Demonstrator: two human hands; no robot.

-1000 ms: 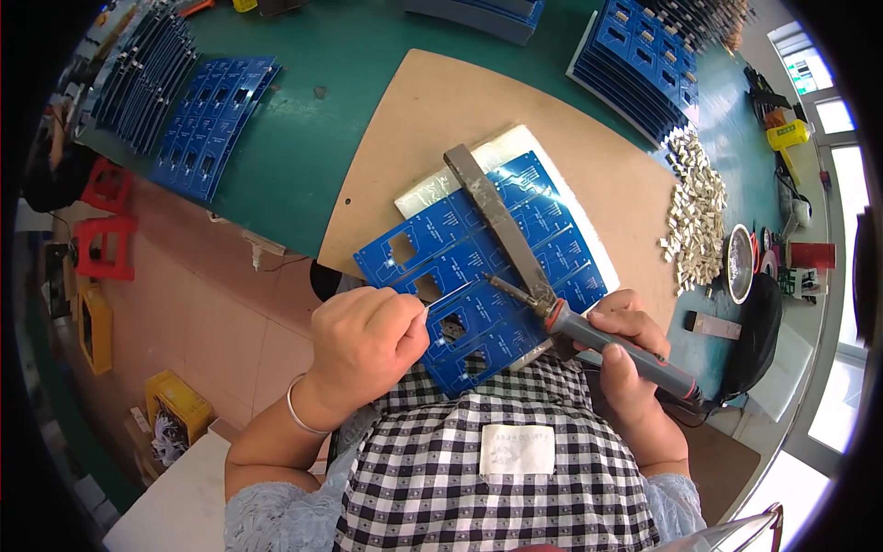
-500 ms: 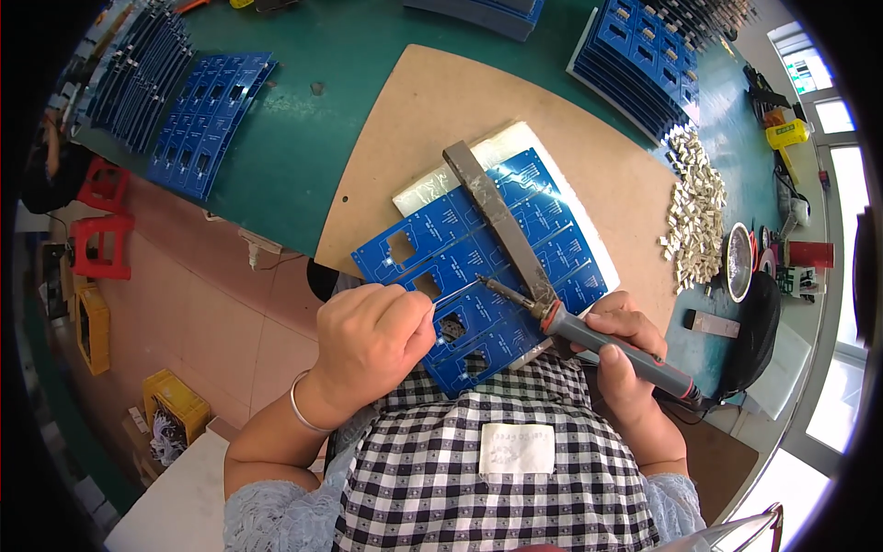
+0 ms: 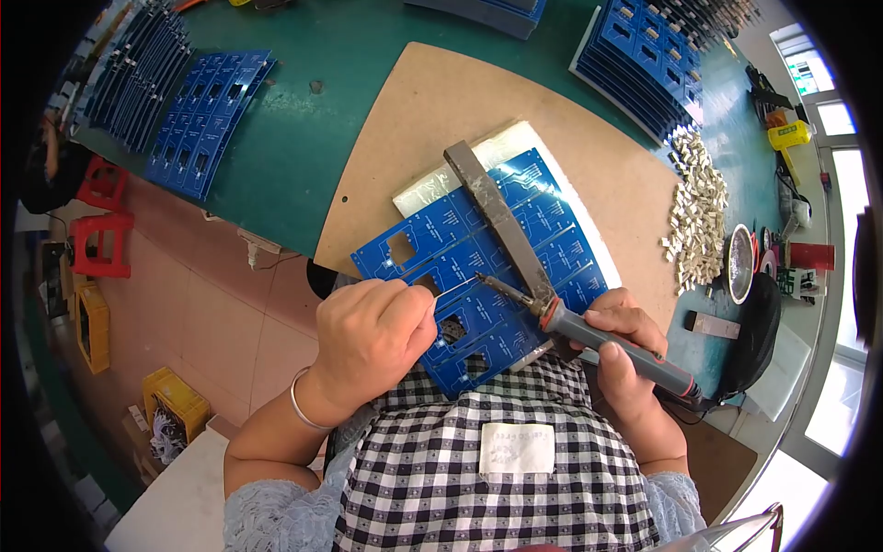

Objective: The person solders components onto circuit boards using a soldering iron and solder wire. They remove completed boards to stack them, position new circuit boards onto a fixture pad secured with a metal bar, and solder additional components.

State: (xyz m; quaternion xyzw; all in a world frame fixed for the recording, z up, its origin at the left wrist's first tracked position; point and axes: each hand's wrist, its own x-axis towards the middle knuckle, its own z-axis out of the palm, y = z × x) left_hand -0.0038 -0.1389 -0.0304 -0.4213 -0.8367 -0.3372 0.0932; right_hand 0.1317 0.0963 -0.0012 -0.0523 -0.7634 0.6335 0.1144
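A blue circuit board panel (image 3: 432, 233) with square cutouts lies tilted on a white foam block (image 3: 430, 187). Across it rests a dark metal bar (image 3: 497, 216). My left hand (image 3: 372, 340) is closed in a pinch on a thin solder wire (image 3: 455, 287), which runs out over the board. In my right hand (image 3: 630, 345) is a grey soldering iron (image 3: 621, 348), gripped by its handle. Its tip meets the wire's end at the board's middle, left of the bar. My left fist hides part of the board's near-left edge.
Under the foam is a brown board (image 3: 386, 147) on the green table (image 3: 303, 138). Small metallic parts (image 3: 694, 212) are heaped at right, beside a metal bowl (image 3: 739, 262). Stacked blue panels (image 3: 635, 64) stand far right, more panels (image 3: 207, 120) far left. Red stools (image 3: 101, 247) stand on the floor.
The iron's tip and the wire's end have shifted very slightly up and left on the board. Both hands keep their hold; the board and bar have stayed put.
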